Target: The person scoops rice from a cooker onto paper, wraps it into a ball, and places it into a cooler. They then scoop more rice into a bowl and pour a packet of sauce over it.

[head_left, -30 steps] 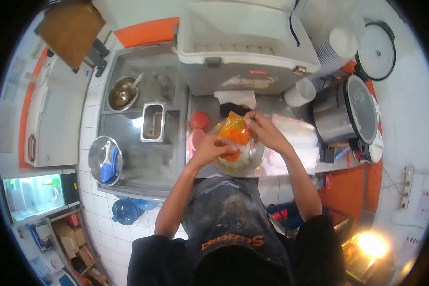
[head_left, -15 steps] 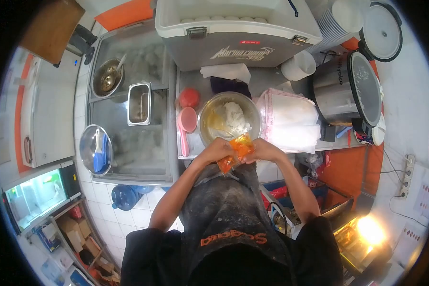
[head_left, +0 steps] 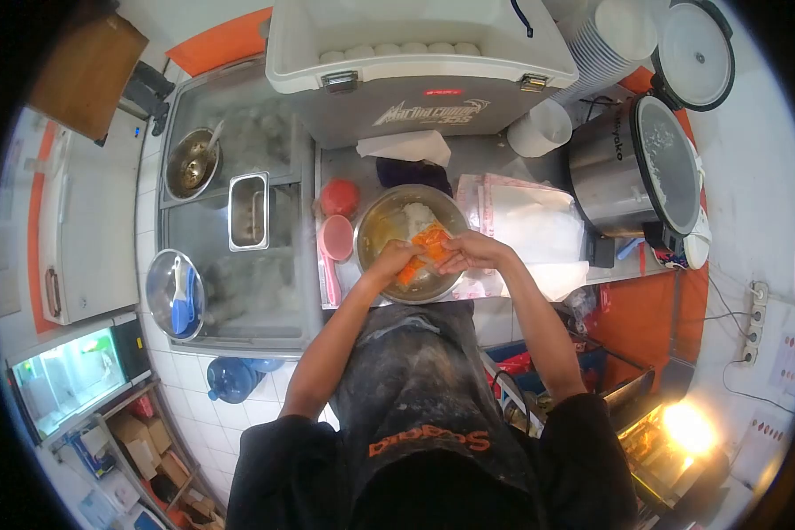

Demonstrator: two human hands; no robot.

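An orange packet (head_left: pixel 428 240) is held between both hands over the steel bowl (head_left: pixel 368 208), which contains white powder and a yellowish liquid. My left hand (head_left: pixel 396 262) pinches the packet's left side. From the right, my right hand (head_left: pixel 470 253) grips the other side with closed fingers. Left of the bowl lie a pink scoop (head_left: pixel 335 238) and a round red object (head_left: pixel 339 197). Dark cloth (head_left: pixel 412 173) is behind the bowl, and white paper sheets (head_left: pixel 539 221) lie to its right.
A large cooler box (head_left: pixel 415 106) stands behind the bowl. At the right is a big cooker (head_left: pixel 609 168). The left counter bears a metal tray (head_left: pixel 249 212), a bowl with a spoon (head_left: pixel 191 166) and a bowl with blue utensils (head_left: pixel 176 294).
Both hands have moved forward with the packet, from the bowl's near edge to over its inside. The camera view has shifted slightly.
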